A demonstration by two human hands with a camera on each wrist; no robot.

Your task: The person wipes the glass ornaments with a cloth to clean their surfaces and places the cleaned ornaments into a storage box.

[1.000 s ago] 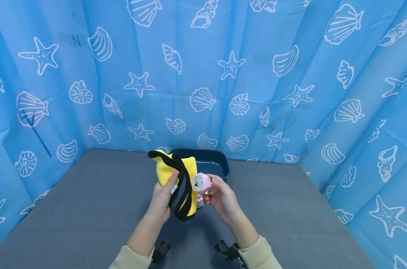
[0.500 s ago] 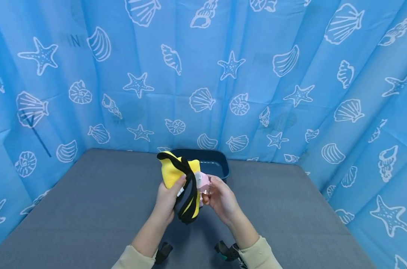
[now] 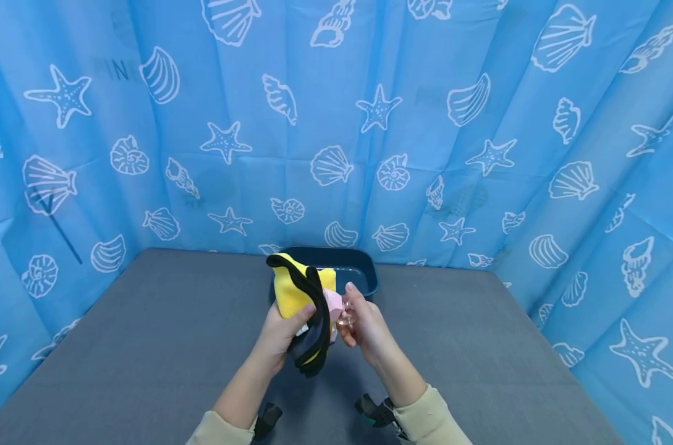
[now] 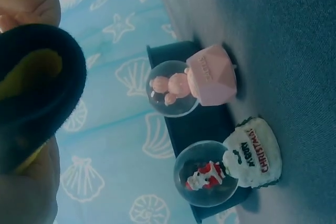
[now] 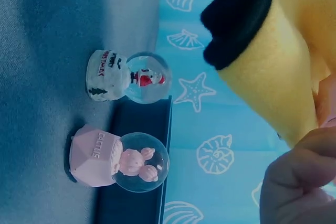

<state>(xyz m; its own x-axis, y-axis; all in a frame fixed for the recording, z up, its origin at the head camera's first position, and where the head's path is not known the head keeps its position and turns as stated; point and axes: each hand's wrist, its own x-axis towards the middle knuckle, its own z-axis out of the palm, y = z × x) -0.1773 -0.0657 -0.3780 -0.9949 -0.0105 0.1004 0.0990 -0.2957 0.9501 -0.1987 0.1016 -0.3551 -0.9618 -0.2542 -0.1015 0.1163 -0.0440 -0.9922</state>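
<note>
My left hand [image 3: 280, 334] grips a folded yellow cloth [image 3: 290, 290] with black edging. In my right hand [image 3: 369, 327] is a snow globe with a faceted pink base [image 3: 334, 304], held by its clear ball between thumb and fingers. The cloth overlaps the base's left side in the head view. Two more snow globes stand upright on the table beyond the hands: a pink one [image 4: 212, 75] marked CACTUS, and a white-based Christmas one [image 4: 254, 153] with a red-and-white figure inside. The cloth and hands mostly hide these two in the head view.
A dark blue tray [image 3: 364, 264] stands at the table's back edge, behind the standing globes. Blue curtain [image 3: 392, 123] with white shells and starfish hangs around the grey table [image 3: 164, 346]. Black straps [image 3: 374, 409] are at the wrists.
My left hand has brought the cloth rightward against the pink base. The held globe has turned, so its underside is out of sight, and my right fingers have shifted on the ball.
</note>
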